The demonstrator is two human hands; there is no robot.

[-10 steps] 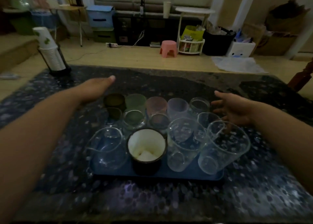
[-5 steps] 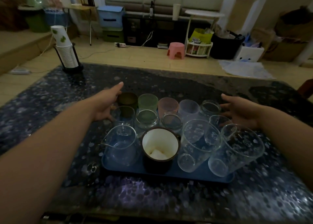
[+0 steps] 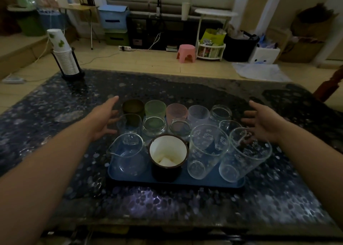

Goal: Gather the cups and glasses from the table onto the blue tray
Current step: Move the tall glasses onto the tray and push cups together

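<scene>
Cups and glasses (image 3: 174, 133) all crowd the blue tray (image 3: 130, 177) mid-counter (image 3: 55, 105), gathering looks finished, left hand (image 3: 104, 118) and right hand (image 3: 263, 122) hovering open and empty beside the tray.

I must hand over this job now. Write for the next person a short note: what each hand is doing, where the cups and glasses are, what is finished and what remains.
Left hand: open, empty, at the left side of the blue tray.
Right hand: open, empty, at the right side of the tray.
Things: the cups and glasses stand packed together on the tray, with the glass pitcher, the white-lined mug and two tall printed glasses in the front row, and coloured cups at the back.
Done: no loose cup or glass shows on the table.
Left: only the paper cup stack in its holder at the far left corner stands off the tray; whether it counts is unclear.
</scene>
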